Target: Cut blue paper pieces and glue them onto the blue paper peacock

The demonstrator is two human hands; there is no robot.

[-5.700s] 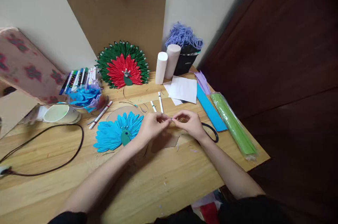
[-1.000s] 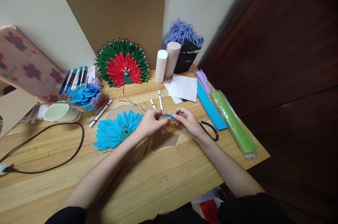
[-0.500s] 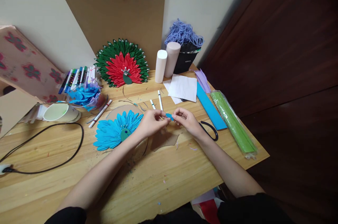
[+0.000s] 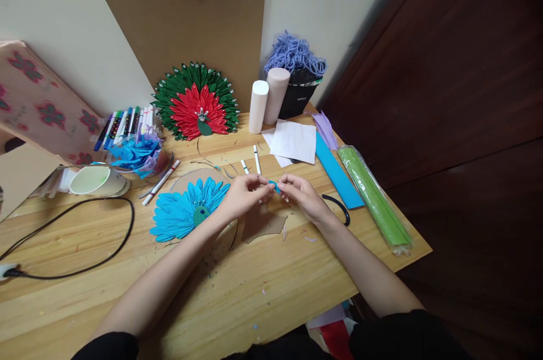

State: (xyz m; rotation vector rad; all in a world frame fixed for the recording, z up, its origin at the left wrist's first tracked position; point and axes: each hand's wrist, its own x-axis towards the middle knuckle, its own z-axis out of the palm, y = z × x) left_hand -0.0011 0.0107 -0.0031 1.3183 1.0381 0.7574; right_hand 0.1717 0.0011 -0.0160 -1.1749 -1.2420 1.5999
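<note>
My left hand [image 4: 245, 196] and my right hand [image 4: 300, 195] meet above the wooden table [image 4: 263, 286], fingers pinched together on a small blue paper piece [image 4: 274, 185] held between them. Just left of my left hand lies a blue paper peacock fan [image 4: 184, 211] with a green body, on a round cardboard base. A cut brown cardboard scrap [image 4: 265, 223] lies under my hands. Two white markers [image 4: 257, 159] lie just beyond my fingers.
A red and green paper peacock [image 4: 195, 102] leans on a cardboard sheet [image 4: 190, 32] at the wall. Markers [image 4: 123, 125], a bowl of blue paper bits [image 4: 136, 154], a paper cup [image 4: 95, 180], white rolls [image 4: 259, 107], purple yarn [image 4: 293, 55], white sheets [image 4: 293, 142], blue and green paper strips [image 4: 373, 196], black scissors [image 4: 337, 207] and a black cable [image 4: 76, 235] surround me.
Since 5.7 s ago a blue paper piece has appeared between my fingers. Over the last second both hands stayed together and barely shifted while working it.
</note>
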